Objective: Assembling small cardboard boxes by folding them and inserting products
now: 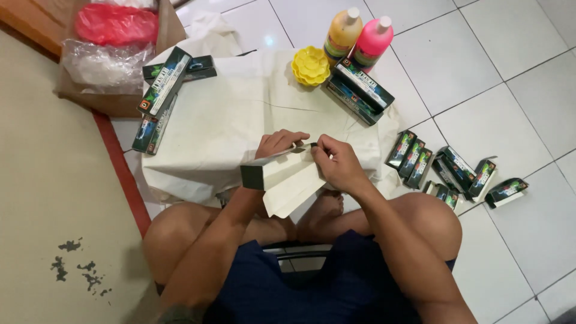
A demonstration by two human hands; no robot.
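I gripped the unfolded carton (287,177) at centre frame with both hands: left hand (277,144) pinched its top edge, right hand (336,163) at three o'clock clamped its flap.

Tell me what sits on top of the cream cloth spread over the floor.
On the cream cloth lie a yellow flower-shaped dish, dark green cartons and more cartons at its left edge. Both hands fold an unfinished carton above it. The floor beneath is covered.
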